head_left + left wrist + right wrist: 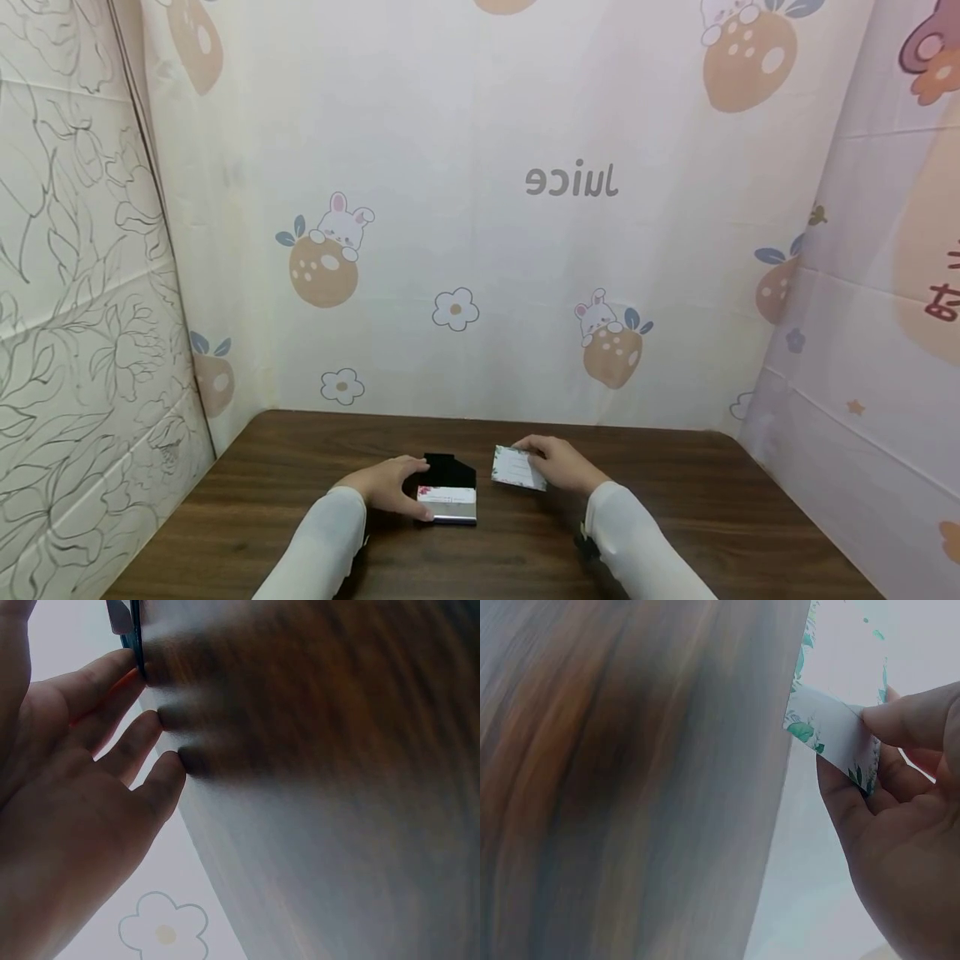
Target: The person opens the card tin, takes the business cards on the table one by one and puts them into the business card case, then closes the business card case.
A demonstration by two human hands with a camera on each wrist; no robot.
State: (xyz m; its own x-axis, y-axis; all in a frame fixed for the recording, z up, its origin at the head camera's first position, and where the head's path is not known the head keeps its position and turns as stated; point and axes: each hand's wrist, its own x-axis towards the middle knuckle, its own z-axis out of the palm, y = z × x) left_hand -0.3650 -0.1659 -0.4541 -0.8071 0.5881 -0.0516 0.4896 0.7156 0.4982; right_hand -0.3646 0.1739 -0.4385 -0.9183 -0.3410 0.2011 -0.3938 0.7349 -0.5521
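Observation:
A card case (452,512), silver in front with a black lid folded back, lies on the table with white printed cards (447,494) in it. My left hand (388,486) holds its left side, thumb at the front corner and forefinger by the raised lid. In the left wrist view, the fingertips (154,720) of that hand rest on the wood, and only a sliver of the case (135,630) shows. To the right of the case, my right hand (561,463) pinches a white card (519,468) with a green leaf border between thumb and fingers, over the table.
The dark wooden table (660,533) reaches back to a curtain (465,208) printed with rabbits and fruit. Patterned sheets hang at the left (90,250) and right (862,275). White sleeves (318,533) cover both forearms.

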